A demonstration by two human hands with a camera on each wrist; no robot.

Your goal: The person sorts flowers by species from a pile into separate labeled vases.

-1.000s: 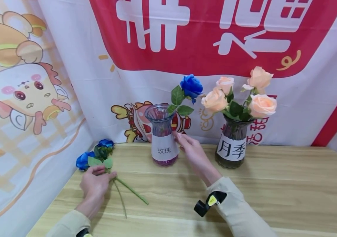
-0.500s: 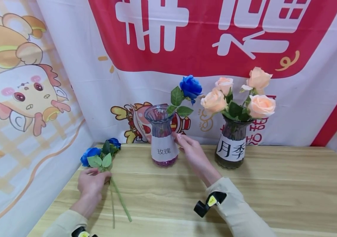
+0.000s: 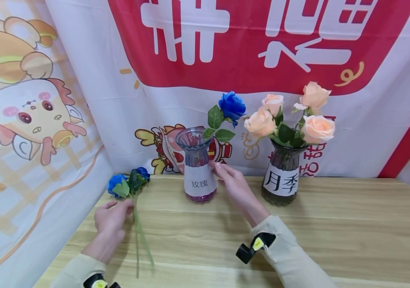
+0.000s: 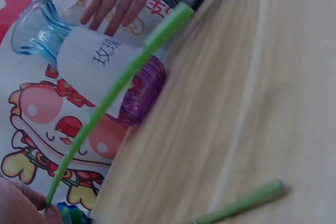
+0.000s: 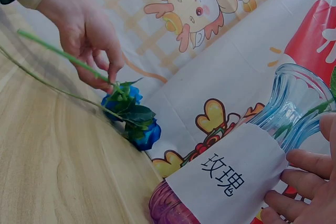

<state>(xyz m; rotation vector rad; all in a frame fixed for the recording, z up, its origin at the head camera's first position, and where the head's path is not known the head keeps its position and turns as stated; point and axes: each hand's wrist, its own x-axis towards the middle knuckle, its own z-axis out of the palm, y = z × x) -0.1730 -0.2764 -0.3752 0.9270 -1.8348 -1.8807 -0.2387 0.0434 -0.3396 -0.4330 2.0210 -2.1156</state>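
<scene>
My left hand [image 3: 110,218] pinches the green stem of a blue rose [image 3: 116,186] just below its bloom, at the left of the wooden table. A second blue rose [image 3: 142,174] lies against it, its thin stem [image 5: 58,88] running along the tabletop in the right wrist view. My right hand [image 3: 231,180] rests its straightened fingers on the side of a clear glass vase [image 3: 197,158] with a purple base and a white paper label [image 4: 92,61]. One blue rose [image 3: 232,105] stands in that vase, leaning right.
A dark glass vase [image 3: 280,196] with a label holds several peach roses [image 3: 319,129] to the right of the clear vase. Printed cloth [image 3: 176,76] hangs behind the wooden table [image 3: 352,236] and along its left side.
The left hand has shifted slightly left and turned the held rose, so the stems now point toward the table's front. Both loose blooms moved right. The right hand and clear vase stay put.
</scene>
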